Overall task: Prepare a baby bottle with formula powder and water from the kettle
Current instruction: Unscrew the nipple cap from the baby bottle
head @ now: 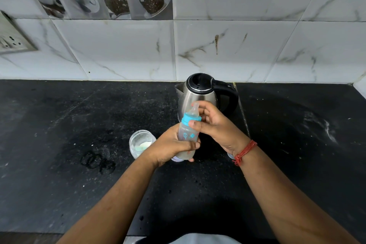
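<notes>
**Bottle held in both hands, in front of kettle**

Left hand (174,144): fingers curled round the lower body of the bottle (187,134), thumb side toward the camera; firm wrap, bottle held clear of the counter (79,125) and tilted slightly right at the top.

Right hand (215,125): thumb and fingers pinch the blue collar (191,120) just below the clear teat (195,108). Red thread band (244,151) on the right wrist.

Bottle contents: cloudy, pale liquid in the lower part.

Just left of the left hand: 1 open clear jar (141,142) with white powder inside, standing on the counter.

Far side, directly behind the bottle: steel kettle (198,97), black lid closed, handle to the right, spout to the left, close to the tiled wall (237,49).

Far left on the wall: socket plate (11,39).
</notes>
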Action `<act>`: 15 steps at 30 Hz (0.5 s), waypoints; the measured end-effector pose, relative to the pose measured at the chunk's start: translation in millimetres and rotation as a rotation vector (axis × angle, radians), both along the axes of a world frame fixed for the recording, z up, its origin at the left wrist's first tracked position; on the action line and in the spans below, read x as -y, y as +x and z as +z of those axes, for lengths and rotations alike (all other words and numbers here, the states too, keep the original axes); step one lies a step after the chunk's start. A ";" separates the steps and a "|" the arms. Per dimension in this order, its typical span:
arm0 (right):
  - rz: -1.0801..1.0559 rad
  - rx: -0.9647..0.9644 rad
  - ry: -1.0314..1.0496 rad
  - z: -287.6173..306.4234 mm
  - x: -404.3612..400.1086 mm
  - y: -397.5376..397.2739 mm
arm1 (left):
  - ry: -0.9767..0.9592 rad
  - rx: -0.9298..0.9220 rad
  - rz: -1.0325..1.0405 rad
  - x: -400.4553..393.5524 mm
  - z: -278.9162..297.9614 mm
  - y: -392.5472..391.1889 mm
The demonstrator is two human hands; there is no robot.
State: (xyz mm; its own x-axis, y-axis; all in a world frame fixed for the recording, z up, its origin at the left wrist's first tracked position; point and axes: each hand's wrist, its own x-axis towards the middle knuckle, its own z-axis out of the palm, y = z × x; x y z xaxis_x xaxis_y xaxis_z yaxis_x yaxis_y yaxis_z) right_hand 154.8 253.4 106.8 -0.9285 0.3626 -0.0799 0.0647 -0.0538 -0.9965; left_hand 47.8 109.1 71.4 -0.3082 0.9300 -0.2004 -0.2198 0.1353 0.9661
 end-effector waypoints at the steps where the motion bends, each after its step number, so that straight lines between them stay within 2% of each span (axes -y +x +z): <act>1: 0.005 0.006 0.017 -0.4 -0.5 -0.4 | 0.003 -0.004 -0.005 0.2 0.3 0.2; 8: -0.100 -0.169 -0.165 0.3 -1.6 1.3 | -0.007 0.015 0.028 -1.5 -0.8 3.4; 12: -0.212 -0.207 -0.053 1.0 -11.9 8.0 | -0.035 0.004 0.078 -1.9 -12.2 1.0; 15: -0.274 -0.106 0.118 -8.2 -21.7 19.4 | -0.061 -0.102 0.145 -4.4 -18.2 2.4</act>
State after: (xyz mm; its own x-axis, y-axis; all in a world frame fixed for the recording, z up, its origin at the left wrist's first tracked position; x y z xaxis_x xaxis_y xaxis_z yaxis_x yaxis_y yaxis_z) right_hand 174.2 275.1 98.6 -0.7957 0.6017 0.0698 -0.0409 0.0615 -0.9973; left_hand 50.2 113.5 53.2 -0.4594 0.8615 -0.2161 -0.1426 0.1686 0.9753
